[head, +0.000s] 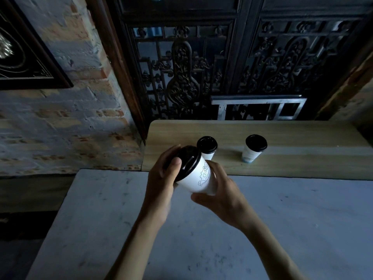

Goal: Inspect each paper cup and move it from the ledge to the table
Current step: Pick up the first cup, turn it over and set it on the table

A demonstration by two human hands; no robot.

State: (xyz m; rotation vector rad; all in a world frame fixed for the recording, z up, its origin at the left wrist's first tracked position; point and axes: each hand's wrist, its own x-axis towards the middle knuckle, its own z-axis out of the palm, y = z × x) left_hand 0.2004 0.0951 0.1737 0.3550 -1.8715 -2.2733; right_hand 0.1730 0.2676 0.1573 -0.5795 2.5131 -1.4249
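Note:
A white paper cup (198,177) with a black lid and a blue line drawing is tilted to the left above the far edge of the pale stone table (282,229). My left hand (163,178) grips its lid, thumb on top. My right hand (220,190) wraps the cup's lower body. Two more lidded white cups stand upright on the wooden ledge (302,138) behind: one (207,147) just beyond the held cup, the other (254,148) further right.
A dark carved wooden screen (222,67) and a metal frame (260,107) rise behind the ledge. A brick wall (70,122) with a dark framed picture (24,57) stands to the left. The table drops off at its left edge.

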